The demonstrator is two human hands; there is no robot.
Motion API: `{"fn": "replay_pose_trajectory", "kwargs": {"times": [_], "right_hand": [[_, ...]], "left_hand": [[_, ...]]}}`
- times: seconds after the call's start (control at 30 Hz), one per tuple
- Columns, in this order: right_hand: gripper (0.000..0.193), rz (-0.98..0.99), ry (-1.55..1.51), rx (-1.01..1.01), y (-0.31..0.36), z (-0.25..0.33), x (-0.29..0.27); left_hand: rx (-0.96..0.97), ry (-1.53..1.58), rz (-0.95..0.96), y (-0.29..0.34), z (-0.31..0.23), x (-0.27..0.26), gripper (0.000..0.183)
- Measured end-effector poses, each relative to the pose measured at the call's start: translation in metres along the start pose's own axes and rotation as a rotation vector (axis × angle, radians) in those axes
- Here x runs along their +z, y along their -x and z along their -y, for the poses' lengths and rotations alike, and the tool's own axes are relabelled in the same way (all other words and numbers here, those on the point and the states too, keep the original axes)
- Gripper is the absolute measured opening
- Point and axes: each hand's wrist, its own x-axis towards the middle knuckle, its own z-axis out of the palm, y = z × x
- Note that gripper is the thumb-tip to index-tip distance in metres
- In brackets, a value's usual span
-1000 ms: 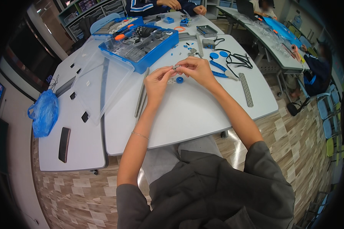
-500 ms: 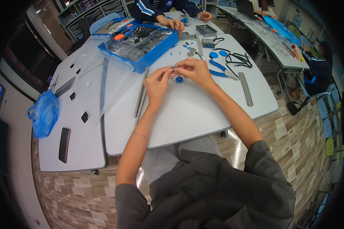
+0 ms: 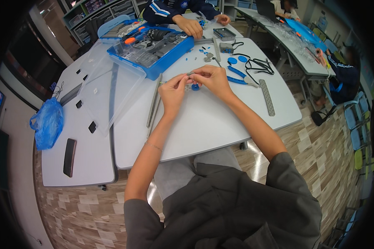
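My left hand and my right hand meet above the white table, both pinching one small grey construction part between the fingertips. Just below the fingers lie a small blue wheel and a grey perforated piece on the table. A thin bracelet sits on my left wrist.
A blue parts box with its clear lid open stands at the back left. Blue pliers, black cables and a grey perforated strip lie to the right. Long grey beams lie left. Another person's hand rests beyond the box. A blue bag and a dark phone sit on the left table.
My hands stay together on the small part, shifting slightly. The person across the table has brought a hand forward toward the blue box.
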Motion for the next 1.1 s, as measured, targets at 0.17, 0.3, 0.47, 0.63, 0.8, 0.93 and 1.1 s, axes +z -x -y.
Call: {"fn": "replay_pose_trajectory", "kwargs": {"times": [0.17, 0.3, 0.47, 0.63, 0.8, 0.93, 1.1], "right_hand": [[0.017, -0.015, -0.010, 0.038, 0.002, 0.001, 0.003], [0.019, 0.029, -0.004, 0.070, 0.000, 0.001, 0.002], [0.023, 0.116, -0.108, 0.122, -0.005, 0.001, -0.004], [0.020, 0.122, -0.365, 0.191, -0.004, -0.001, -0.003], [0.018, 0.169, -0.317, 0.239, -0.005, -0.002, -0.009], [0.017, 0.186, -0.158, 0.196, -0.005, 0.000, -0.010], [0.020, 0.077, 0.164, -0.111, -0.003, 0.003, -0.003]], "left_hand": [[-0.009, -0.055, -0.030, 0.002, -0.001, 0.001, 0.014], [-0.036, -0.040, -0.046, 0.001, -0.005, 0.003, 0.014], [-0.103, 0.056, -0.012, -0.004, -0.006, 0.001, 0.018], [-0.132, 0.230, 0.043, -0.007, 0.001, -0.001, 0.020], [-0.192, 0.186, 0.128, -0.005, 0.002, 0.000, 0.020], [-0.178, 0.179, 0.160, -0.003, -0.001, 0.002, 0.014], [-0.129, 0.024, 0.148, -0.006, -0.003, 0.001, 0.008]]}}
